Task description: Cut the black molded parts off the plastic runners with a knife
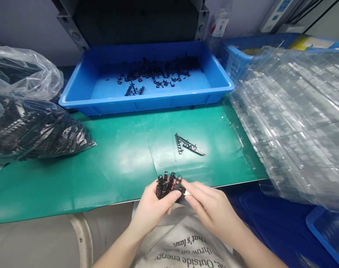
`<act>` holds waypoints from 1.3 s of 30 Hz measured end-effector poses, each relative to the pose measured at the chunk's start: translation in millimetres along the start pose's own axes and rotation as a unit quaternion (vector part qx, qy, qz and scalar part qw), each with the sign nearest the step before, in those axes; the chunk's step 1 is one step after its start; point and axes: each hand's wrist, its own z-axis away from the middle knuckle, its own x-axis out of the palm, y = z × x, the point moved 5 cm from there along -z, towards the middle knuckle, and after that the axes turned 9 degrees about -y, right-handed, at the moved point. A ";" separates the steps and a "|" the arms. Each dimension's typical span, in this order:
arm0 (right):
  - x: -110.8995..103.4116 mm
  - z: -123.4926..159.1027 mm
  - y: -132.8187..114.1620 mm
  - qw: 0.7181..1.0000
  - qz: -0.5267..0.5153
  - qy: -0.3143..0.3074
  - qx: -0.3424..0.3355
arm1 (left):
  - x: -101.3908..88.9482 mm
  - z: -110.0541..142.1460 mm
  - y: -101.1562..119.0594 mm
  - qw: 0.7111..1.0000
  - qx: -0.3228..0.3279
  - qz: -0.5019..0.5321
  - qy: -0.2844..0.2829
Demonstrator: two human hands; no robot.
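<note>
Left hand [154, 203]: curling around black parts [164, 186], pinching them between thumb and fingers above the near table edge.
Right hand [208, 204]: meeting the left at the parts, pinching a small white piece [187, 192] between fingertips, just beside a black ring.
Blue tray [147, 101]: sitting well beyond the grip, holding scattered black pieces [165, 70], heaping more thickly toward the back; raising its near wall between them and the grip.
Clear bag [32, 126]: slumping left of and beyond the grip, bulging with black parts, its open top gaping.
Blue basket [238, 59]: standing far to the right beyond the grip, partly hiding behind clear plastic trays [292, 119].
Plastic trays: piling up to the right of the grip, overhanging the table edge.
Black strips [189, 145]: lying loose just beyond the grip, between it and the blue tray.
Green table [116, 167]: spreading beneath the strips, tray and bag.
Bottle [220, 28]: standing behind the tray's far right corner.
</note>
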 end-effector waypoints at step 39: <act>3.4 -3.0 6.3 0.999 0.024 0.040 -0.010 | 1.3 -3.7 4.3 0.996 -0.017 -0.072 0.045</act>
